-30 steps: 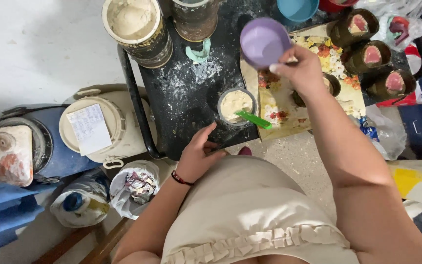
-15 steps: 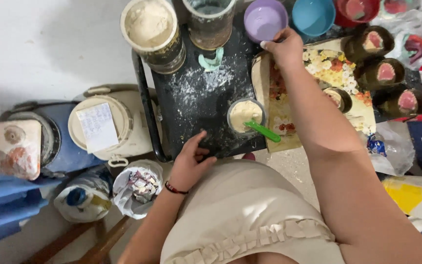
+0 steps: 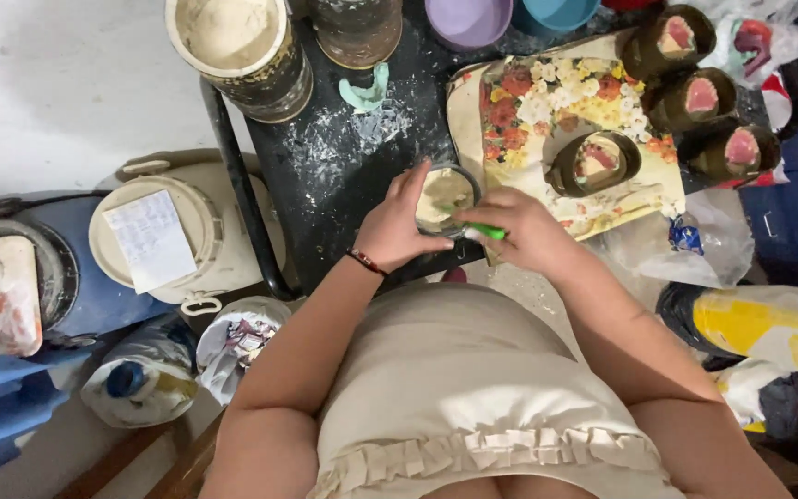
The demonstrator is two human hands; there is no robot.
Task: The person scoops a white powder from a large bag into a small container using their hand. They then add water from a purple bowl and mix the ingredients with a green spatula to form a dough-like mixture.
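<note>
While the left hand (image 3: 397, 226) cups the rim of a small cup (image 3: 445, 196) at frame centre, the right hand (image 3: 521, 231) is closed around a green tool (image 3: 485, 231) at the cup's edge. Both sit on the dark worktop (image 3: 325, 185), beside a floral tray (image 3: 547, 102) holding a dark pot (image 3: 595, 162).
</note>
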